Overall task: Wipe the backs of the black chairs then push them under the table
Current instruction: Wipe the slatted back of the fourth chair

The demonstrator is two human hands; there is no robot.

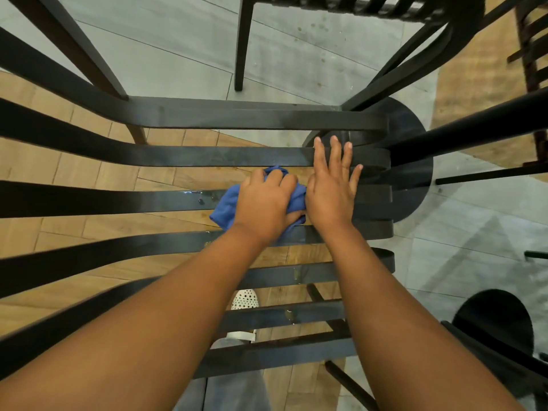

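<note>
Seen from above, the slatted back of a black chair (184,157) fills most of the view, its horizontal slats running left to right and meeting a curved upright on the right. The left hand (264,206) has its fingers curled round a bunched blue cloth (226,207) and presses it onto one of the middle slats, with part of the cloth spilling out to the left of the hand and a little showing above the knuckles. A few water droplets (204,198) sit on that slat just left of the cloth, and more wet spots show on lower slats. The right hand (332,185) lies flat just beside the left, fingers straight and spread, palm down across the slats near the upright, holding nothing. Both forearms are bare and reach in from the bottom edge. Through the gaps between slats appear a wood-pattern floor (89,170) and, lower down, a white perforated shoe (244,298). A second black chair (350,7) stands at the top, over grey floor tiles (166,43), and part of another dark chair (498,324) shows at the lower right.
</note>
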